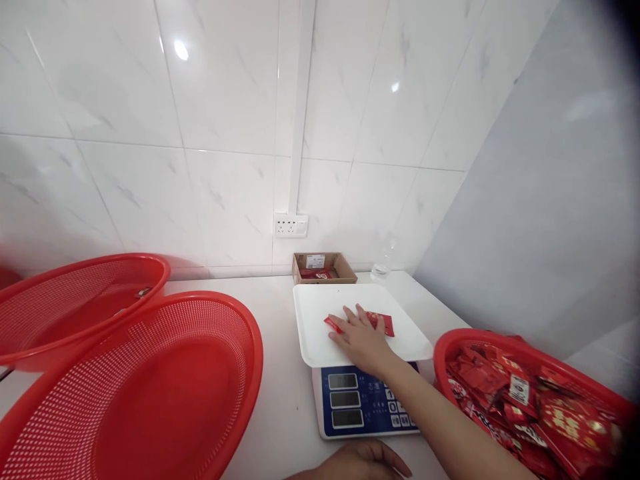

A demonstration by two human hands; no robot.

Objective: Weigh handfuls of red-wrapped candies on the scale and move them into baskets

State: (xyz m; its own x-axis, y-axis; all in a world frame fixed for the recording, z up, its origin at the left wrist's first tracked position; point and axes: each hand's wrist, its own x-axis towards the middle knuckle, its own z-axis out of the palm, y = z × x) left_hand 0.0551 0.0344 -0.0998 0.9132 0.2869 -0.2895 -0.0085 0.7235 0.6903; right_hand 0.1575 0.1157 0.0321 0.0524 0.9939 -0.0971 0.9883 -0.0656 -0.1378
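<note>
My right hand [363, 337] lies palm down with spread fingers over a red packet [383, 323]. The packet rests on the white weighing pan [315, 347] of a digital scale, its middle covered by my fingers. Below the pan is the scale's blue panel [370, 400] with dark displays and number keys, partly hidden by my right forearm. At the bottom edge, just in front of the scale, my left hand [360, 461] rests with loosely bent fingers and nothing visible in it. Part of that hand is cut off by the frame.
Two red perforated baskets [253, 347] stand at the left, the farther one with small scraps inside. At the right is a red basket [445, 337] heaped with red packets [515, 393]. Behind the scale sit a cardboard box [345, 270] and a clear plastic bottle [384, 260], near the tiled wall.
</note>
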